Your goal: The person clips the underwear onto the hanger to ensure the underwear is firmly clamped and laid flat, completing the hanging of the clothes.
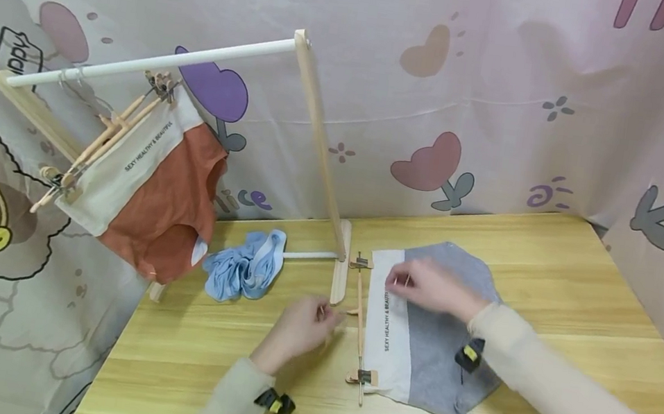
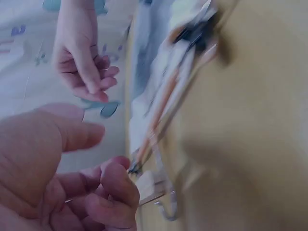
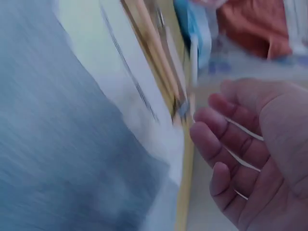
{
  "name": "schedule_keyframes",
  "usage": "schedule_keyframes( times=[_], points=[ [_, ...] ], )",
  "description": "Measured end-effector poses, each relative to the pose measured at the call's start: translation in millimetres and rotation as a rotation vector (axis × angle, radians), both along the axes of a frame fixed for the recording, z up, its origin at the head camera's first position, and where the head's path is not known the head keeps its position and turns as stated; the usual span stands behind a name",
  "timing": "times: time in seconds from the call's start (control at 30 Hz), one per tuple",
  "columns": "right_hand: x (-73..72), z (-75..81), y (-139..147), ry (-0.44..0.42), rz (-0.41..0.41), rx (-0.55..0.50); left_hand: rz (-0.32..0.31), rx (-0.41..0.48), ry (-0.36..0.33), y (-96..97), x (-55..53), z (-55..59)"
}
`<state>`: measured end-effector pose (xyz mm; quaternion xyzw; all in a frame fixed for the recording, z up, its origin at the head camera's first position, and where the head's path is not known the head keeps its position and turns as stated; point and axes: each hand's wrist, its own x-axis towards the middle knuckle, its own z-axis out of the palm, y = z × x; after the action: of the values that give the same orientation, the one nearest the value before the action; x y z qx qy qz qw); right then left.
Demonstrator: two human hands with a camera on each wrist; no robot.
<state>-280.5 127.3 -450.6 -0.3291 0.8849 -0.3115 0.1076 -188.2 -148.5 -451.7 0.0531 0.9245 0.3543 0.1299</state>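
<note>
Grey-blue briefs (image 1: 446, 348) with a white lettered waistband lie flat on the table. A wooden clip hanger (image 1: 360, 308) runs along the waistband, a clip at each end on its edge. In the left wrist view the metal hook (image 2: 168, 211) points away from the briefs. My left hand (image 1: 305, 326) is beside the hanger's hook side, its fingers loosely bent and the thumb apart, holding nothing. Over the briefs' waistband hovers my right hand (image 1: 431, 286); in the right wrist view its fingers (image 3: 207, 139) are relaxed with nothing between them.
A wooden rack with a white rail (image 1: 155, 65) stands at the left; orange-brown briefs (image 1: 176, 193) hang from it on clip hangers. Crumpled light-blue fabric (image 1: 245, 265) lies by the rack's lower bar. A patterned curtain (image 1: 507, 118) backs the wooden table (image 1: 555, 285).
</note>
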Motion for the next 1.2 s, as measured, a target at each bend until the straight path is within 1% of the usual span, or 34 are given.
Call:
schedule_keyframes(
  times=[0.07, 0.1, 0.17, 0.2, 0.23, 0.3, 0.37, 0.43, 0.57, 0.6, 0.7, 0.83, 1.03, 1.07, 1.2],
  points=[
    [-23.7, 2.3, -3.3, 0.011, -0.05, 0.035, 0.035, -0.025, 0.042, 1.9, -18.6, 3.2],
    [-34.0, 2.2, -5.7, 0.031, -0.074, 0.058, 0.052, -0.047, 0.066, 3.7, -28.0, 3.7],
    [-50.7, 0.7, -11.6, 0.048, -0.121, 0.108, 0.09, -0.096, 0.115, 8.8, -45.3, 2.7],
    [-57.7, -0.9, -15.0, 0.053, -0.132, 0.114, 0.104, -0.117, 0.141, 11.5, -53.3, 1.5],
    [-63.8, -3.3, -17.5, 0.069, -0.15, 0.139, 0.115, -0.13, 0.169, 14.8, -61.3, -0.5],
    [-72.3, -8.3, -23.1, 0.088, -0.174, 0.179, 0.151, -0.148, 0.2, 21.1, -74.2, -3.7],
    [-78.3, -13.8, -28.9, 0.099, -0.191, 0.201, 0.187, -0.146, 0.23, 26.2, -83.9, -6.5],
    [-81.5, -17.6, -34.6, 0.113, -0.198, 0.214, 0.215, -0.144, 0.27, 29.8, -91.2, -9.5],
    [-84.1, -21.7, -43.8, 0.112, -0.217, 0.229, 0.255, -0.157, 0.332, 34.2, -100.7, -16.2],
    [-84.4, -22.3, -45.3, 0.114, -0.221, 0.237, 0.266, -0.153, 0.339, 34.9, -102.5, -18.5],
    [-85.2, -23.9, -48.5, 0.127, -0.234, 0.261, 0.302, -0.104, 0.311, 37.0, -105.8, -25.2],
    [-85.0, -25.5, -49.3, 0.162, -0.23, 0.265, 0.36, -0.032, 0.243, 40.7, -104.7, -33.1],
    [-87.2, -27.2, -49.8, 0.167, -0.226, 0.242, 0.472, -0.036, 0.243, 45.6, -105.7, -40.6],
    [-87.5, -27.2, -49.6, 0.167, -0.227, 0.241, 0.482, -0.037, 0.246, 47.0, -106.4, -41.8],
    [-88.2, -28.9, -49.3, 0.193, -0.214, 0.235, 0.52, 0.0, 0.217, 53.0, -107.7, -45.5]
  ],
)
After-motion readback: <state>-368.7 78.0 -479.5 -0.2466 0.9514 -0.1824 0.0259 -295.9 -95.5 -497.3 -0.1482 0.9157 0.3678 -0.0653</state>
